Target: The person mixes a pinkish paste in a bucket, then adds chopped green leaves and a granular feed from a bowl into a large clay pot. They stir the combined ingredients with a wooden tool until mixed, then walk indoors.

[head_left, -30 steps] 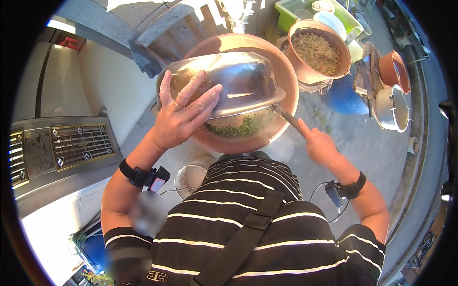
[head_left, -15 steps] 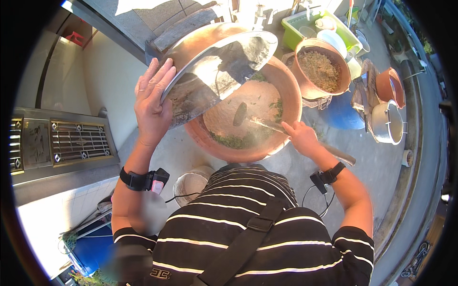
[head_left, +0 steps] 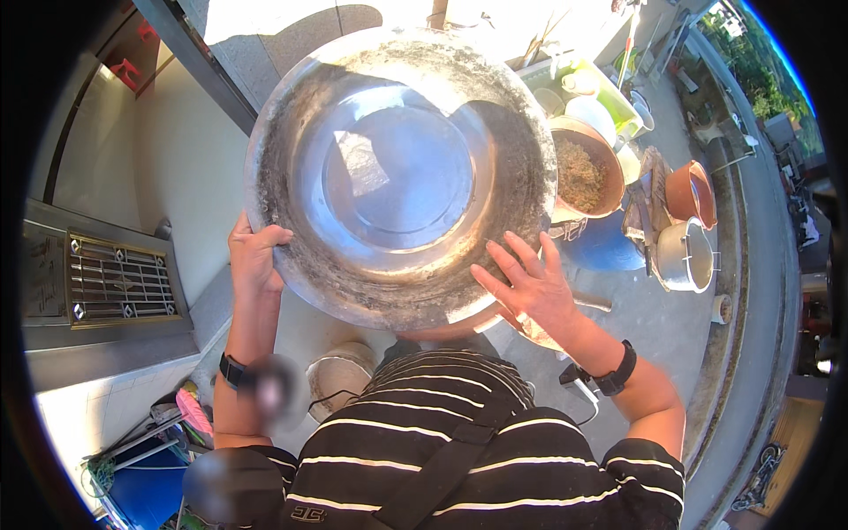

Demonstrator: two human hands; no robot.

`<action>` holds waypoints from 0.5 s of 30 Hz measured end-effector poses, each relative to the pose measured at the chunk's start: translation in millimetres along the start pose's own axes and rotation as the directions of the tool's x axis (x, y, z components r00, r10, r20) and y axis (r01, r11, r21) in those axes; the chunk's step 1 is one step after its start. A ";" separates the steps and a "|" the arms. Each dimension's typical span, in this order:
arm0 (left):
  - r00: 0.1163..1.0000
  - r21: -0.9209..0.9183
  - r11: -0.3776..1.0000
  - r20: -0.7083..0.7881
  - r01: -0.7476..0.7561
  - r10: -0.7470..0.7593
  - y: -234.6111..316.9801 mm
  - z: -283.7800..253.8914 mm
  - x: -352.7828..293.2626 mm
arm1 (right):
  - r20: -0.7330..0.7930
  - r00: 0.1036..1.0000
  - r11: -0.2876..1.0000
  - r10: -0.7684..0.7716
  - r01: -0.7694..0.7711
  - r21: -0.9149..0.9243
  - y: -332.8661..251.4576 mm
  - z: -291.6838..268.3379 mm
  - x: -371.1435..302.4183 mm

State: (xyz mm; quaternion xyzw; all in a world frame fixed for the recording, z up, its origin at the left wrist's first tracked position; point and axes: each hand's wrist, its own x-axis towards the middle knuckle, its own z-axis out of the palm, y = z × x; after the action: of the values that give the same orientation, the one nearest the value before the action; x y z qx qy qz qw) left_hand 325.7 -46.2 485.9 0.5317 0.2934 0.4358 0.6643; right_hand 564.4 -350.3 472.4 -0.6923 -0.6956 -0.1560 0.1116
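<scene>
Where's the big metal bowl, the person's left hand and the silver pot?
Big metal bowl (head_left: 397,181): head view, its bare inner bottom.
Left hand (head_left: 254,258): head view, middle of the hand.
Silver pot (head_left: 673,256): head view, its outer wall.

The metal basin (head_left: 396,181) hides most of the reddish tub (head_left: 455,332) and part of the brown bucket (head_left: 613,172); past the right grip (head_left: 535,291), only one end of a handle (head_left: 594,302) shows. Fingers of the left grip (head_left: 256,259) lie hidden behind the rim. A blur (head_left: 267,390) covers part of the left wristband (head_left: 230,369).

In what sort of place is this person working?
Probably a home's outdoor yard: there is a patterned metal door at the left, a pale wall beside it, and green trees at the upper right.
</scene>
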 end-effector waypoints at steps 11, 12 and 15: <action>0.882 -0.279 0.874 0.377 0.398 -0.282 -22.3 83.1 22.9 | -0.033 0.990 0.936 0.135 -0.117 0.332 118.6 -103.7 34.5; 0.865 -0.262 0.861 0.385 0.436 -0.321 -25.6 90.7 28.1 | -0.004 0.985 0.919 0.170 -0.157 0.362 142.2 -115.0 43.3; 0.860 -0.103 0.889 0.326 0.445 -0.393 -52.5 107.3 44.7 | 0.046 0.951 0.870 0.305 -0.298 0.392 230.0 -136.0 72.5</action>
State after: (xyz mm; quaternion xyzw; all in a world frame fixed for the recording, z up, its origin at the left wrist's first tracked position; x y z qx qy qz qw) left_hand 451.3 -57.6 466.9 0.4536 0.2599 0.2197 0.8237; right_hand 784.4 -335.2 639.7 -0.7540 -0.5953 0.0005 0.2776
